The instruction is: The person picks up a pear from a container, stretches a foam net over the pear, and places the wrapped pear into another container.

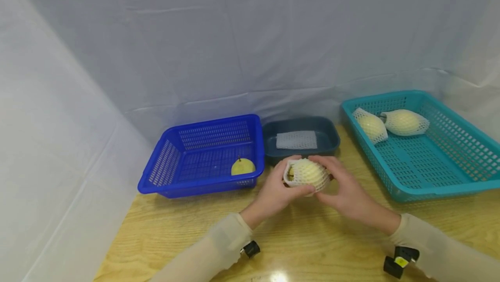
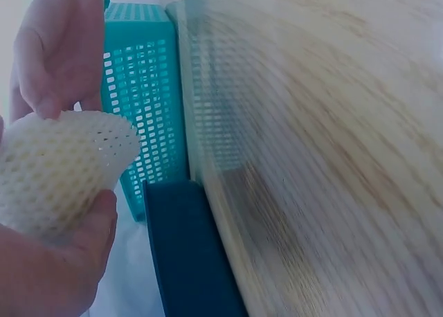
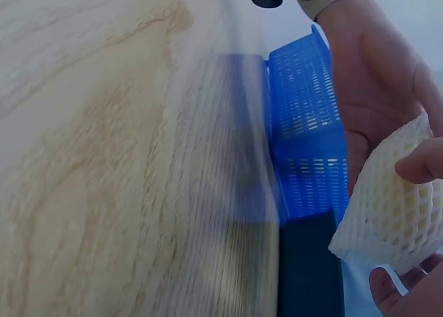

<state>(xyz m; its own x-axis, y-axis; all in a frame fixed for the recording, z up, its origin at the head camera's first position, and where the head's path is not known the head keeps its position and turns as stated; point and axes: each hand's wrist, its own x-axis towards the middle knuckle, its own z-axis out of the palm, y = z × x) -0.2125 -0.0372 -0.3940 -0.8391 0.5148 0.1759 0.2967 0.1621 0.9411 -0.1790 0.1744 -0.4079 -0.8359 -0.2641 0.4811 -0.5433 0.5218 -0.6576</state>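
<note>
Both hands hold a yellow pear in a white foam net (image 1: 310, 175) above the table, just in front of the dark tray. The left hand (image 1: 273, 193) grips its left end, thumb across the near side; the net's open end faces that way and shows a bit of the fruit. At the other end, the thumb and fingers of the right hand (image 1: 349, 191) pinch the net. In the left wrist view the netted pear (image 2: 52, 168) lies between the two hands. The right wrist view shows the netting (image 3: 398, 199) with the left thumb pressed on it.
A blue basket (image 1: 203, 160) at left holds a bare pear (image 1: 243, 167). In the dark tray (image 1: 297, 123) lies a flat foam net (image 1: 297, 140). Two netted pears, one at the wall (image 1: 372, 128) and one beside it (image 1: 406, 122), lie in the teal basket (image 1: 414, 167) at right.
</note>
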